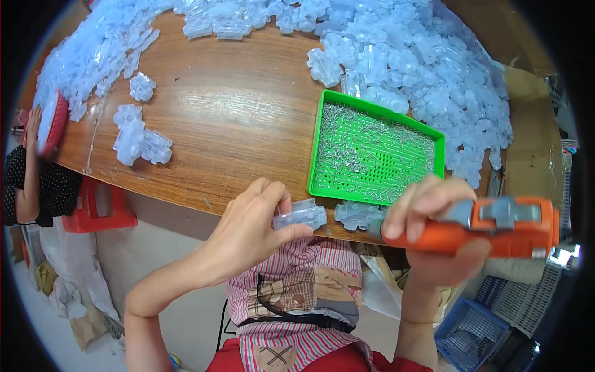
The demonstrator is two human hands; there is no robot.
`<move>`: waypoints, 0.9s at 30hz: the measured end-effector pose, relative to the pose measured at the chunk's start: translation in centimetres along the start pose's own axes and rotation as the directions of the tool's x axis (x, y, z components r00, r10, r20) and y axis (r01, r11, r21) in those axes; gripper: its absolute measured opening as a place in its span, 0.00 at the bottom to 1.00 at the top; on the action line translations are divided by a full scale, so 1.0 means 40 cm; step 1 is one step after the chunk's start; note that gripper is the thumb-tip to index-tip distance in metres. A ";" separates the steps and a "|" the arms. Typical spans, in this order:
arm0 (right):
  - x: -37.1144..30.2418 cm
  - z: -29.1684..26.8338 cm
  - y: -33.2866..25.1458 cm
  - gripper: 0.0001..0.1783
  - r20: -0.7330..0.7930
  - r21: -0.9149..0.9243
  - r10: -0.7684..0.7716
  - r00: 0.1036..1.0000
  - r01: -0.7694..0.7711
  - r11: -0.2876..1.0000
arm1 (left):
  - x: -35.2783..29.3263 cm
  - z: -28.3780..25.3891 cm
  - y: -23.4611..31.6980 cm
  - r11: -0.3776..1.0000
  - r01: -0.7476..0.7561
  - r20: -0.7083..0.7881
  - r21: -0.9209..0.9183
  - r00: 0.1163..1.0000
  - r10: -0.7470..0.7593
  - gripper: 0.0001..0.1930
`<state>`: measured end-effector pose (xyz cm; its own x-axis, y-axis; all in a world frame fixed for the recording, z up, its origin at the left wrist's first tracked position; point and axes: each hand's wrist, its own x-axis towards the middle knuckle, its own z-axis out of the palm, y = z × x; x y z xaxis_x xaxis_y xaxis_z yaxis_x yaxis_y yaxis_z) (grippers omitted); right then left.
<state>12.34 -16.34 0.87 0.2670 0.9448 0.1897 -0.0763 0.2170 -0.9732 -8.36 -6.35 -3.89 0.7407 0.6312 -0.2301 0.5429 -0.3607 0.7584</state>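
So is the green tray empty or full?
Partly full: small silvery metal pieces cover much of the green tray, but its holed green floor shows between them.

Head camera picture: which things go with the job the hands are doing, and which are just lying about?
Seem part of the job:
Clear bluish plastic piece, in the left hand
Orange-and-grey handheld tool, in the right hand
Green plastic tray of tiny silver metal pieces
Heaped clear plastic pieces

Seem just lying about:
Red plastic stool
Blue plastic crate
Crumpled brown bag
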 end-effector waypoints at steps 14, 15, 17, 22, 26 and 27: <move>-0.086 0.064 0.031 0.43 -0.028 0.083 -0.134 0.991 0.135 0.987 | -0.118 0.259 -0.015 0.679 0.214 0.132 -0.702 0.976 -0.172 0.19; -0.088 0.066 0.034 0.43 -0.028 0.094 -0.133 0.991 0.135 0.986 | -0.119 0.257 -0.010 0.574 0.272 0.182 -0.773 0.961 -0.211 0.18; -0.085 0.062 0.038 0.42 -0.046 0.073 -0.133 0.990 0.136 0.988 | -0.106 0.270 -0.010 0.486 0.272 0.193 -0.831 0.959 -0.207 0.17; -0.085 0.080 0.056 0.42 -0.061 0.017 -0.131 0.990 0.132 0.991 | -0.094 0.253 0.003 0.495 0.355 0.287 -0.793 0.934 -0.212 0.14; -0.076 0.061 0.058 0.44 0.028 0.200 -0.126 0.992 0.118 0.973 | -0.089 0.274 -0.004 0.554 0.257 0.180 -0.792 0.965 -0.191 0.16; -0.080 0.060 0.058 0.46 0.035 0.196 -0.111 0.993 0.102 0.975 | -0.094 0.278 -0.003 0.536 0.249 0.173 -0.807 0.967 -0.189 0.15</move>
<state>9.03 -18.26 -1.68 0.2398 0.9230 0.3008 -0.2359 0.3560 -0.9042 -6.80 -16.31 -9.90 0.6816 0.5597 -0.4713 0.1564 0.5178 0.8411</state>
